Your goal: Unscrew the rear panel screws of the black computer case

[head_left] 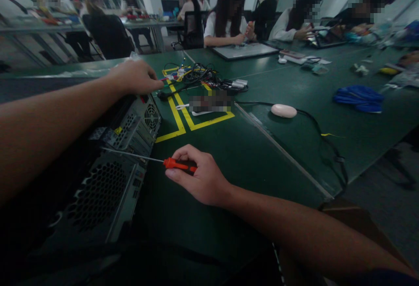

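A black and grey desktop computer case [131, 168] lies at the left, its rear panel with a honeycomb grille and a round fan vent turned to the right. Over the far end of the case, my left hand [139, 77] is bent around the upper edge; some of its fingers are hidden. My right hand [199, 175] is closed on the red and black handle of a screwdriver [170, 163]. The long thin shaft points left, and its tip meets the rear panel near a silver bracket with a yellow warning label [118, 131].
Beyond the case, tangled cables [203, 74] lie across yellow tape marks [209, 124] on the green table [262, 155]. To the right are a pale oval device [283, 110] on a black cable and a blue cloth bundle [358, 98]. Other people sit at the tables behind.
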Available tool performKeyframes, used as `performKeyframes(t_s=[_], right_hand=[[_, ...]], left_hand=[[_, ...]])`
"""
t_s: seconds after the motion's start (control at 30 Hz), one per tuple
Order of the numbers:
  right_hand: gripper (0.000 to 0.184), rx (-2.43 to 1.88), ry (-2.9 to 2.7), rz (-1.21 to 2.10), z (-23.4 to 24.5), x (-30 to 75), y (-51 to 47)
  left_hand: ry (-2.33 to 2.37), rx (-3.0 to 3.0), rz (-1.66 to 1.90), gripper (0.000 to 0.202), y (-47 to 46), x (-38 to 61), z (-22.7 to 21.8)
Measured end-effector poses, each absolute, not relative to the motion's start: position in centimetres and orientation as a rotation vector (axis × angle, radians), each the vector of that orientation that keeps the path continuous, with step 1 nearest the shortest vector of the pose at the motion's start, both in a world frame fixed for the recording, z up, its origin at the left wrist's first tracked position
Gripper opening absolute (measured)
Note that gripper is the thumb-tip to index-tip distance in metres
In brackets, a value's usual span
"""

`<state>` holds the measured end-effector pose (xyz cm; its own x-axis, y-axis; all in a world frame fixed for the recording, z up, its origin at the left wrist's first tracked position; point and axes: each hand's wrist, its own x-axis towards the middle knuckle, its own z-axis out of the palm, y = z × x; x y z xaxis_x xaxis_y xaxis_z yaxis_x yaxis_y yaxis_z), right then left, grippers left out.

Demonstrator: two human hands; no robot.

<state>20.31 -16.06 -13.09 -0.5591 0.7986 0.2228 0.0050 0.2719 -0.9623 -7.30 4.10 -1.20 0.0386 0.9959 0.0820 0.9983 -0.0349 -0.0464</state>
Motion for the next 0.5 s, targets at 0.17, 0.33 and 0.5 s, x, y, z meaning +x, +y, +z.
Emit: performKeyframes(t_s=[0.17, 0.33, 0.5], right_hand=[[0.025, -0.743, -1.805, 1.37, -13.0, 20.4, -16.1], [0.025, -0.733, -1.794, 1.381, -13.2, 20.4, -16.1], [0.026, -0.732, -1.794, 1.396, -12.9, 20.4, -16.1]], left_hand=[[-2.14, -2.119, 0.067, 0.079, 3.6, -6.7, -1.0], [-2.139, -2.118, 0.066, 0.077, 3.0, -6.0, -0.5], [-2.155, -2.109, 0.051, 0.075, 3.2, -6.3, -0.7]])
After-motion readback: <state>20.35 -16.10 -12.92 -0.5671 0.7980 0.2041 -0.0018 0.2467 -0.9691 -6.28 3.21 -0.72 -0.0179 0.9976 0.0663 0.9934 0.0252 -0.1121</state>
